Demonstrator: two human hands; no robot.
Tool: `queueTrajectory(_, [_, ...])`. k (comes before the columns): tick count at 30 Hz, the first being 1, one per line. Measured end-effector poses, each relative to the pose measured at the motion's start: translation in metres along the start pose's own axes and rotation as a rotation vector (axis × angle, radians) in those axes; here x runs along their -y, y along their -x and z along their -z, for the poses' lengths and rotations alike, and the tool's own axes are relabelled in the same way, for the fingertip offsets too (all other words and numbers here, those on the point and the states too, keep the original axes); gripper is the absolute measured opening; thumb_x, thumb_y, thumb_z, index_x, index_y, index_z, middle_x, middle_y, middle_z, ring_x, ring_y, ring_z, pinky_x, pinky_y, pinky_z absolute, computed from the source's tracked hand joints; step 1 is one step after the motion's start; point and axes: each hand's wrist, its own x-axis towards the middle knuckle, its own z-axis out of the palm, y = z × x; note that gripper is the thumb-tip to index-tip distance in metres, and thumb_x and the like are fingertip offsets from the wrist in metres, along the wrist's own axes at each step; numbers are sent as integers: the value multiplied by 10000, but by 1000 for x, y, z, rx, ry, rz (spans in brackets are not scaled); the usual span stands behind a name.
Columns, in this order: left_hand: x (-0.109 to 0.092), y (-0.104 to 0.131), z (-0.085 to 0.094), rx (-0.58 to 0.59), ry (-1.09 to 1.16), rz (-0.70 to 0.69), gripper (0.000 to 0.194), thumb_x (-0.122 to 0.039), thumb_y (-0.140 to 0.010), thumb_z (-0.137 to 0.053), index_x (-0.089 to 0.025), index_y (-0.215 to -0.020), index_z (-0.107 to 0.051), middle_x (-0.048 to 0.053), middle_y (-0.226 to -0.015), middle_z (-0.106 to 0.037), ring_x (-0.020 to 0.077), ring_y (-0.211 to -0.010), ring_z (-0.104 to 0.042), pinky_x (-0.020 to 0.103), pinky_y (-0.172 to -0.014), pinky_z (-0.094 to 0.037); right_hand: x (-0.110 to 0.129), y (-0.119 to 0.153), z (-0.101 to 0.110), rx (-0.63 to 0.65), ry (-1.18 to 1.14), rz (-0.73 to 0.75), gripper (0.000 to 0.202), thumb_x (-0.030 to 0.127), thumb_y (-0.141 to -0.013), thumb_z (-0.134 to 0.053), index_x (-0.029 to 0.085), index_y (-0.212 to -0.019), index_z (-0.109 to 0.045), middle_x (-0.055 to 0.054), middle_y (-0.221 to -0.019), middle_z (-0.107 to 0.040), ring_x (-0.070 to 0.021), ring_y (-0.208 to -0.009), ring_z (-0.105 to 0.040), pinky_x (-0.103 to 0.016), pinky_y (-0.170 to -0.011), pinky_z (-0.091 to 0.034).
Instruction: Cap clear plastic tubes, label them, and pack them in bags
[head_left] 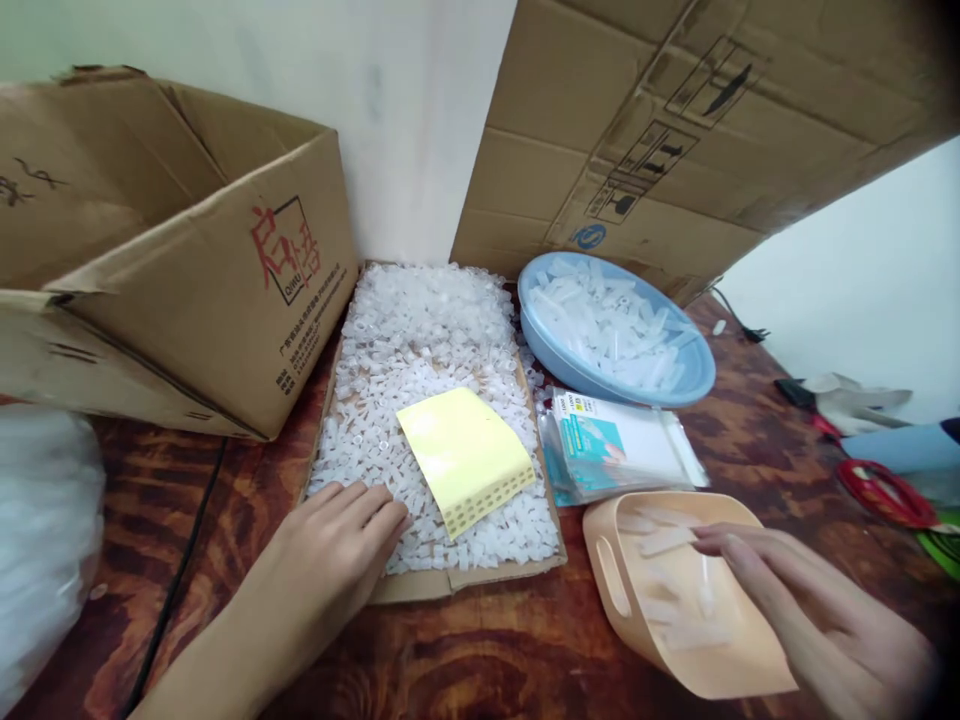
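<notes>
Left hand is lying flat, fingers loosely spread, on the small clear plastic pieces (a cardboard tray-full); right hand is reaching, fingers extended together, into the peach basket.

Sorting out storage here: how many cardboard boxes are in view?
2: an open cardboard box on its side at left, and a larger box leaning against the wall behind the blue bowl.

Glossy dark wood-grain table; matt brown corrugated cardboard box & flat cardboard tray. Translucent, frosted-looking plastic pieces. Smooth pale-blue plastic basin, matt peach plastic basket, shiny clear-film packets, yellow paper sheet.
</notes>
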Motion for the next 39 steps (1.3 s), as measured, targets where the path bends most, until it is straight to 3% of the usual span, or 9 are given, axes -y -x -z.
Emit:
queueTrajectory(4, [0,-1,-1,178,-4,-2,134,-160,-982,-595,-203,-873,-660,38,-861,-694,268,-807,-646,394,-738,-439,19,-77,-1,58,242,-106,321,586,-919,-526,323,-839,-693,-67,-893,-770,-328,-817,-702,-433,-710,-508])
queueTrajectory(10, [2,-1,-8,238,21,49,140,-178,-1005,-565,-208,-1002,-702,55,-966,-714,262,-896,-653,401,-818,-439,34,-219,-51,345,323,-35,140,207,-892,-639,182,-969,-754,-113,-1080,-781,-250,-941,-707,-293,-806,-496])
queueTrajectory(15, [8,5,-14,247,121,-21,163,-161,-994,-566,-219,-1052,-708,57,-983,-710,242,-906,-649,372,-814,-424,20,-257,-81,435,383,-86,210,117,-804,-728,132,-1007,-782,-89,-863,-786,-203,-723,-694,-264,-706,-501])
queueTrajectory(21, [4,8,-12,218,170,-19,198,-145,-1010,-505,-217,-978,-687,49,-934,-674,234,-840,-602,363,-782,-414,47,-215,-38,157,398,-23,448,153,-951,-482,82,-1367,-630,-177,-1182,-737,-222,-937,-698,-329,-827,-462])
queueTrajectory(23, [1,7,-10,218,201,10,230,-116,-1011,-470,-210,-939,-666,51,-934,-664,239,-848,-596,372,-788,-423,67,-175,-22,39,340,66,474,263,-984,-384,67,-1281,-696,-121,-1118,-742,-207,-927,-698,-351,-789,-425])
queueTrajectory(26, [-3,3,-4,152,349,85,223,-116,-1016,-465,-200,-947,-659,59,-964,-673,234,-902,-610,368,-827,-454,97,-105,-19,-54,114,191,252,319,-963,-585,203,-1097,-765,-60,-955,-763,-180,-812,-683,-312,-727,-456])
queueTrajectory(31, [-9,-6,11,-86,877,358,84,-228,-960,-670,-198,-926,-741,35,-912,-764,190,-871,-700,285,-808,-529,131,-24,-78,259,-370,235,183,328,-947,-696,269,-1121,-692,10,-825,-727,-158,-688,-668,-256,-628,-500])
queueTrajectory(35, [-15,-9,14,-261,1078,587,49,-235,-878,-760,-217,-856,-799,13,-860,-802,179,-821,-734,245,-766,-562,140,-15,-130,414,-630,172,111,333,-960,-676,223,-970,-664,5,-781,-685,-159,-685,-654,-261,-618,-490])
queueTrajectory(39, [-19,-9,13,-308,1106,614,60,-224,-863,-761,-215,-827,-809,12,-819,-800,171,-784,-730,232,-739,-566,136,-15,-146,465,-764,103,170,371,-978,-646,201,-963,-644,-2,-770,-641,-162,-673,-630,-264,-590,-475])
